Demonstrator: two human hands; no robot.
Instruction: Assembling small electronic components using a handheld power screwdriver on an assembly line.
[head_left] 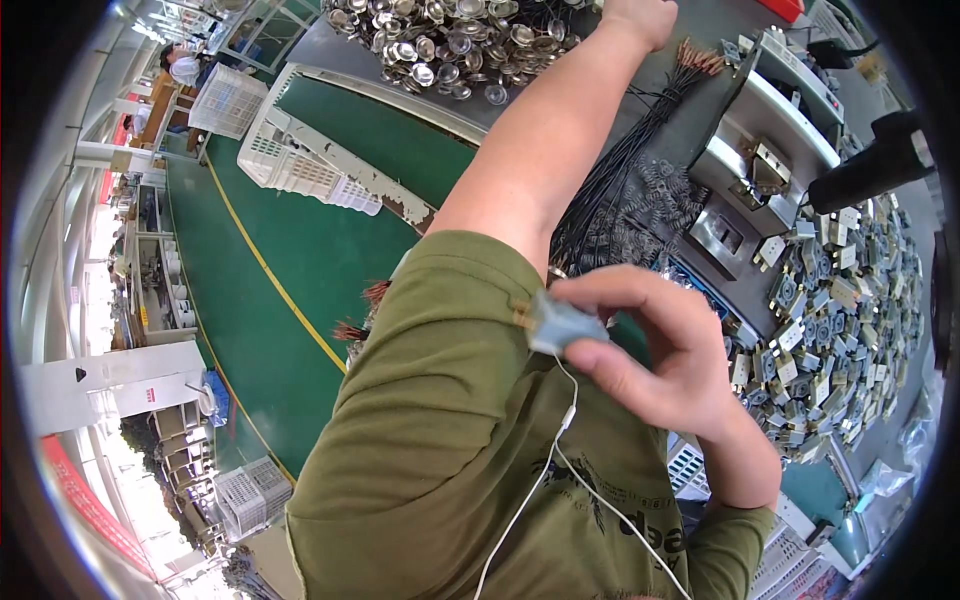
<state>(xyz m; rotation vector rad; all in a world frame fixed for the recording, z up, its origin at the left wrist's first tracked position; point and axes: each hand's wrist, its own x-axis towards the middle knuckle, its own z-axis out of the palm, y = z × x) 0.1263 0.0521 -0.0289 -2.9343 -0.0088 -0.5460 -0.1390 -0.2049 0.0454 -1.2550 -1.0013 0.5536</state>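
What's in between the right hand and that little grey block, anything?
Nothing visible: the right hand holds the grey block directly. The white cord shows below the block, not between them.

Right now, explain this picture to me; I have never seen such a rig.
These are a person's bare hands, not a robot's. A wide fisheye camera worn on the head looks down at them, so straight edges bend toward the rim. The right hand pinches a small grey part with brass-coloured tips, slightly blurred. The left hand is at the top edge, partly cut off; whether it holds anything, I cannot tell. On the dark table lie shiny round metal pieces, black wires with copper-coloured ends and a heap of small fittings.
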